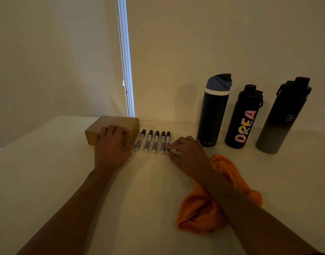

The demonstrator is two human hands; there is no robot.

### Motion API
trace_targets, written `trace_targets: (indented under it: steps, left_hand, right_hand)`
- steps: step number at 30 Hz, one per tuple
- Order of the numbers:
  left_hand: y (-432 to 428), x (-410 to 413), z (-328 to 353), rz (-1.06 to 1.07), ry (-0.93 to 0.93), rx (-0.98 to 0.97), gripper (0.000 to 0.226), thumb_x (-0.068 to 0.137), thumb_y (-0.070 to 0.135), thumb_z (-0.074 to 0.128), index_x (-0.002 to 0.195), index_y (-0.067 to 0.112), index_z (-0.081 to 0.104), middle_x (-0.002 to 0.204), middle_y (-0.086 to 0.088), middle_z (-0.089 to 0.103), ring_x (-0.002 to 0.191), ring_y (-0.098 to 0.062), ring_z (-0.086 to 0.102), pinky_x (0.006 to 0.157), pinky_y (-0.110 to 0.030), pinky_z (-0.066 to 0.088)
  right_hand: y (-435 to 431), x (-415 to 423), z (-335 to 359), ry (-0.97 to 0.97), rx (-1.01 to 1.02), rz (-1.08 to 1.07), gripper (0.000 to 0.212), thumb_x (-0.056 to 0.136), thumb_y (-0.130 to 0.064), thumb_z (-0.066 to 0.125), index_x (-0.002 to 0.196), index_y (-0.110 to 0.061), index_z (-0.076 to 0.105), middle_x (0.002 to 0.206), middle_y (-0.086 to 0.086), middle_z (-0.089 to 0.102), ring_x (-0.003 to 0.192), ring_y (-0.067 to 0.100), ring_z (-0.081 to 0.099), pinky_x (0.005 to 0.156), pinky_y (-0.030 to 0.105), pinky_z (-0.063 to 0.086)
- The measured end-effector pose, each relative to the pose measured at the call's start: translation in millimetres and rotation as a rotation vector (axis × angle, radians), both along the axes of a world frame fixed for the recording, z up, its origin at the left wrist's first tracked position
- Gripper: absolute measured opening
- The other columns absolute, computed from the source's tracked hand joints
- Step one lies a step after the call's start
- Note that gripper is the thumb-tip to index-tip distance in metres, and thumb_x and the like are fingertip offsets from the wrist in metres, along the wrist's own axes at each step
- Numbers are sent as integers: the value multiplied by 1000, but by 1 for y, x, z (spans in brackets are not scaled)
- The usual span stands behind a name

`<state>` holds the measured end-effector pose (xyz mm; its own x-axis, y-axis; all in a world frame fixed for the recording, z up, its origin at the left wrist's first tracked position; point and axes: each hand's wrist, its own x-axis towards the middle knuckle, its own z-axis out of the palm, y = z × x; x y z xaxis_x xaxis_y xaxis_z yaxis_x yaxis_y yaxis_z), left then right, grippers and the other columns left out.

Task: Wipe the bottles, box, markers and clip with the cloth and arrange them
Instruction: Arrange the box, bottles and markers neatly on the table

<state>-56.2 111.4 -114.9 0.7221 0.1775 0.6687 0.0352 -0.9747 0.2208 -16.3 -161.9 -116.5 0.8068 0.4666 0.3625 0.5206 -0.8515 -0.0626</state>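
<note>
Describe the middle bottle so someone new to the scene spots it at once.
On the white table, three dark bottles stand in a row by the wall at the right. The middle bottle is the shortest. It alone bears colourful lettering; the left bottle has a blue lid, the right bottle fades to grey.

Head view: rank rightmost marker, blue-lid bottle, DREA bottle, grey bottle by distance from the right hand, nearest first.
1. Rightmost marker: at the fingers of the right hand, on its left.
2. Blue-lid bottle: just behind, slightly right.
3. DREA bottle: further right.
4. Grey bottle: far right.
</note>
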Motion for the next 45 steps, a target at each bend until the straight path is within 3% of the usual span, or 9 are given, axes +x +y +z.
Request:
trace_targets:
  steps: [17, 42, 45]
  left_hand:
    - [-2, -1, 2, -3, -8, -13, 30, 86, 30, 69, 115, 23, 66, 117, -5, 62, 114, -32, 50, 91, -47, 40]
    - [-2, -1, 0, 7, -14, -5, 27, 89, 31, 66, 114, 23, 66, 116, -4, 61, 112, -30, 50, 89, -46, 40]
    - [-3, 0, 1, 8, -11, 7, 27, 88, 30, 65, 114, 22, 65, 116, -5, 62, 112, -30, 51, 88, -46, 41]
  right_hand:
    - [1, -2, 7, 24, -56, -69, 42, 99, -55, 45, 134, -36, 57, 130, -9, 63, 121, 14, 48, 107, 40, 29]
    - [-1, -3, 4, 0, -3, -61, 43, 96, -57, 48, 130, -34, 60, 125, -9, 64, 115, 15, 52, 106, 43, 35]
    - [-2, -2, 3, 11, 77, -64, 40, 95, -56, 52, 126, -34, 63, 121, -10, 66, 111, 13, 54, 105, 42, 37]
